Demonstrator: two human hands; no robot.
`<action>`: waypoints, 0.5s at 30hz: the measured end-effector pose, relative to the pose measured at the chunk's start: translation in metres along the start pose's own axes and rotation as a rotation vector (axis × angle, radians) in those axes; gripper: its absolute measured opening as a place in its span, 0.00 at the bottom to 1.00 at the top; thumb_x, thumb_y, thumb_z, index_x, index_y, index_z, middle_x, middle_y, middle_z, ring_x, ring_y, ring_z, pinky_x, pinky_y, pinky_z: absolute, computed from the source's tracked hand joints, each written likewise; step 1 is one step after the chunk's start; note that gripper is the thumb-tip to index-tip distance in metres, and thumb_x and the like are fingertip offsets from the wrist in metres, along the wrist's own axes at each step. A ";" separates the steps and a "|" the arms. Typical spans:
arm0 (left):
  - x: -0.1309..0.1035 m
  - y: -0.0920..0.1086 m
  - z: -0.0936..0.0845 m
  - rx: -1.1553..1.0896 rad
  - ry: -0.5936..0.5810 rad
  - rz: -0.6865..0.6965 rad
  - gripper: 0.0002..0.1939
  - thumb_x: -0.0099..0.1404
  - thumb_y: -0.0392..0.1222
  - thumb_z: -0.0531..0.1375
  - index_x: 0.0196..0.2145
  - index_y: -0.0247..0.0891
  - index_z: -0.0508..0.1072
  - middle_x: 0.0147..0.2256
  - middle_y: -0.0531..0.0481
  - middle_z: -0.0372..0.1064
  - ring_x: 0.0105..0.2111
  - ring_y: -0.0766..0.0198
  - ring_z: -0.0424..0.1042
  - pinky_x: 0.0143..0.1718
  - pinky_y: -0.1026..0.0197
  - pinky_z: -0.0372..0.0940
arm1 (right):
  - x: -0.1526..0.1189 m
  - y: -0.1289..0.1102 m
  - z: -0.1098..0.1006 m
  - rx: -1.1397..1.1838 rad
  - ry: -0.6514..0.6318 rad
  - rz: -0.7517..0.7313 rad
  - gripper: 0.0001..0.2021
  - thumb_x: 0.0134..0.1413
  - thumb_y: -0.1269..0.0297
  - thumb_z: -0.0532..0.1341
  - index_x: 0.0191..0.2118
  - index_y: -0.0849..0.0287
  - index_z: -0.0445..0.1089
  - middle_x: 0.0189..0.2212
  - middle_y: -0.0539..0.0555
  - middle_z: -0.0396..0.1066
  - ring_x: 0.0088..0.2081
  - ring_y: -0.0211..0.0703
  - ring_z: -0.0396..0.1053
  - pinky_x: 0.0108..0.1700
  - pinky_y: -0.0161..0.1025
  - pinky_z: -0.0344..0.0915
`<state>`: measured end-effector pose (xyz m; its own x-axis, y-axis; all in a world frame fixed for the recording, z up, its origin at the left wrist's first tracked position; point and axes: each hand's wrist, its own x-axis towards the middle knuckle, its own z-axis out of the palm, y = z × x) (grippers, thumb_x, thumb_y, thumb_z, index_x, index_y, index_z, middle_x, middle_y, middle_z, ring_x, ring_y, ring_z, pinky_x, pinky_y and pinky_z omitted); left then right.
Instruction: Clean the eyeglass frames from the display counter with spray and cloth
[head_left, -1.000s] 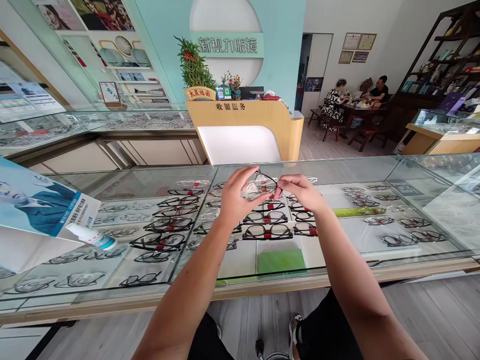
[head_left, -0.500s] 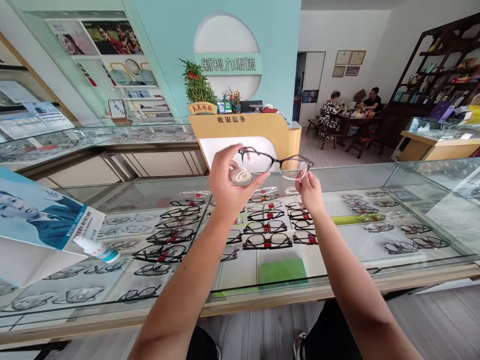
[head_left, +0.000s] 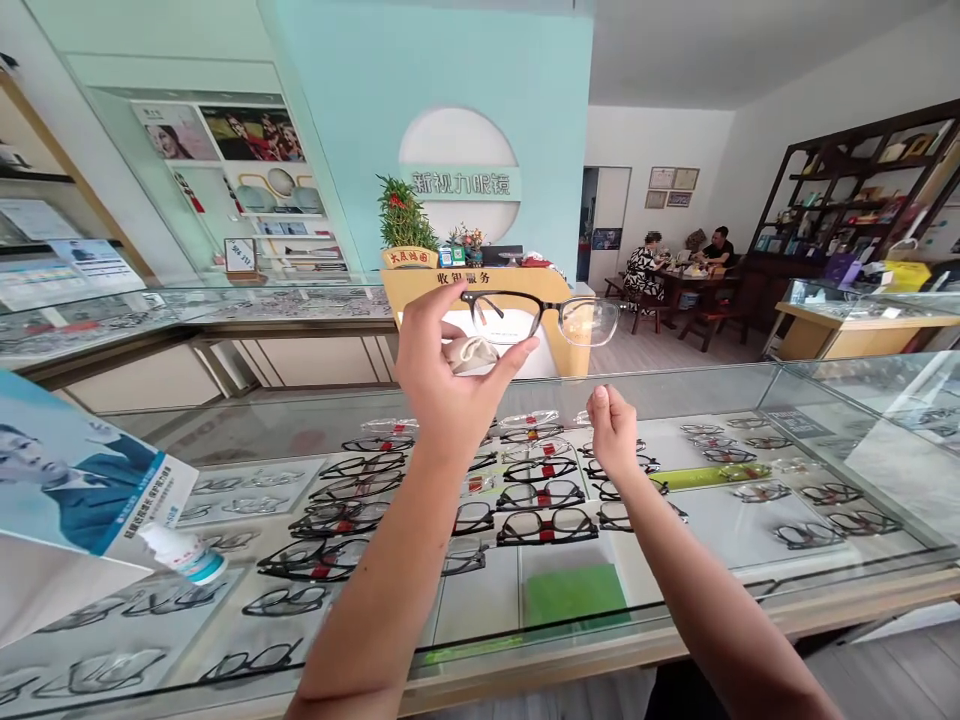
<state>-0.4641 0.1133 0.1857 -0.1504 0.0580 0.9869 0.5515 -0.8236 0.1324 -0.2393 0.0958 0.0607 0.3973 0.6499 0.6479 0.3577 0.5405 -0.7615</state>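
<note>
My left hand (head_left: 442, 375) holds up a pair of glasses (head_left: 552, 306) by its left side, thumb below and index finger on top. A bunched pale cloth (head_left: 472, 355) sits in the same palm. The frame is dark along the top and clear below. My right hand (head_left: 613, 425) is closed, below and to the right of the glasses and apart from them; what it may hold is hidden. Both hands are above the glass display case (head_left: 705, 385), where rows of glasses (head_left: 546, 524) lie.
A white spray bottle (head_left: 182, 553) and a cardboard display (head_left: 82, 470) stand at the left on the case. A green box (head_left: 574, 597) lies inside the case. Beyond are a wooden counter (head_left: 576, 352) and two people (head_left: 646, 270) seated at a table.
My right hand has let go of the right lens and moved down, fingers closed. The glasses now face me more squarely in my left hand. The view has tilted upward.
</note>
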 end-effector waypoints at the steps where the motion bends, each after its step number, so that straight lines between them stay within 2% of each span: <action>1: 0.000 0.002 0.000 -0.001 0.010 -0.010 0.42 0.66 0.70 0.77 0.68 0.49 0.73 0.61 0.41 0.78 0.40 0.53 0.78 0.42 0.49 0.76 | -0.002 -0.005 0.006 0.013 0.007 -0.018 0.37 0.76 0.21 0.52 0.31 0.51 0.63 0.25 0.47 0.63 0.29 0.42 0.59 0.36 0.42 0.58; 5: -0.005 0.011 0.006 -0.051 0.066 -0.058 0.41 0.68 0.70 0.77 0.67 0.47 0.73 0.61 0.42 0.77 0.40 0.57 0.77 0.43 0.51 0.76 | -0.010 -0.047 0.040 0.209 -0.121 -0.015 0.25 0.81 0.34 0.56 0.43 0.51 0.69 0.31 0.47 0.69 0.32 0.42 0.65 0.39 0.41 0.64; 8: -0.013 0.019 0.013 -0.140 0.113 -0.118 0.40 0.69 0.69 0.76 0.68 0.48 0.72 0.60 0.44 0.76 0.38 0.60 0.75 0.42 0.53 0.75 | -0.014 -0.088 0.067 0.352 -0.226 0.085 0.19 0.80 0.41 0.57 0.46 0.51 0.71 0.34 0.49 0.74 0.35 0.44 0.71 0.42 0.41 0.70; 10: -0.017 0.024 0.017 -0.192 0.129 -0.169 0.40 0.69 0.69 0.76 0.68 0.49 0.72 0.59 0.45 0.77 0.39 0.60 0.76 0.42 0.53 0.76 | -0.012 -0.109 0.079 0.380 -0.280 0.163 0.18 0.79 0.43 0.57 0.48 0.52 0.73 0.40 0.54 0.80 0.43 0.48 0.76 0.48 0.42 0.75; 13: -0.019 0.030 0.018 -0.300 0.130 -0.251 0.38 0.70 0.69 0.76 0.67 0.50 0.72 0.58 0.46 0.78 0.44 0.57 0.81 0.47 0.52 0.78 | -0.003 -0.124 0.087 0.319 -0.305 0.160 0.20 0.80 0.46 0.53 0.51 0.53 0.76 0.51 0.59 0.83 0.54 0.52 0.78 0.57 0.43 0.75; 15: -0.018 0.031 0.016 -0.386 0.144 -0.302 0.35 0.71 0.68 0.76 0.66 0.51 0.73 0.58 0.46 0.78 0.49 0.54 0.83 0.52 0.50 0.79 | 0.000 -0.121 0.091 0.273 -0.332 0.103 0.20 0.80 0.47 0.53 0.47 0.53 0.76 0.49 0.59 0.83 0.53 0.53 0.78 0.57 0.44 0.74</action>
<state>-0.4313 0.0957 0.1740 -0.3824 0.2696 0.8838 0.1271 -0.9320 0.3393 -0.3595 0.0789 0.1515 0.1105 0.8199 0.5618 0.0763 0.5566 -0.8273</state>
